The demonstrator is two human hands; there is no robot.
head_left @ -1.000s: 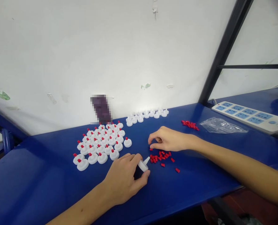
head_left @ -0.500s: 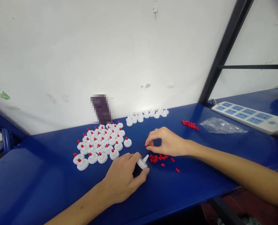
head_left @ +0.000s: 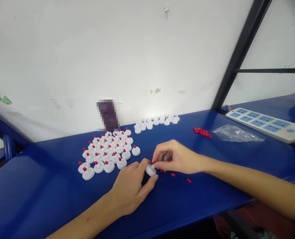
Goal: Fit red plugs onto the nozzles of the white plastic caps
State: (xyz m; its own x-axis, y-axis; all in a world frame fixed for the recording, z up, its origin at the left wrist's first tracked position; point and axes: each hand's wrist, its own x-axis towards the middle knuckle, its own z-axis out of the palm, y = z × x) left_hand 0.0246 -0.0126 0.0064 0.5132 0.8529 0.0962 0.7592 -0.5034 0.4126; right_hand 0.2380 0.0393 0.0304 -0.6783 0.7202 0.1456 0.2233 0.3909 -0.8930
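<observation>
My left hand (head_left: 134, 187) grips a white nozzle cap (head_left: 151, 170) by its round base, just above the blue tabletop. Between the thumb and index finger of my right hand (head_left: 173, 157) is a small red tip cap (head_left: 153, 163), held at the end of the white spout. Most of the spout is behind my fingers. Loose red tip caps (head_left: 173, 174) lie under and beside my right hand, partly covered by it. To the left stands a group of white nozzle caps with red tips (head_left: 109, 167).
Plain white nozzle caps (head_left: 149, 125) stand in rows by the wall. A second heap of red tips (head_left: 202, 132), a clear plastic bag (head_left: 234, 133) and a power strip (head_left: 267, 122) lie at the right. A pixelated dark object (head_left: 108, 114) leans on the wall.
My right hand has come down and toward the left hand, bringing the red tip cap onto the spout's end. The white nozzle cap has turned more upright in my left hand.
</observation>
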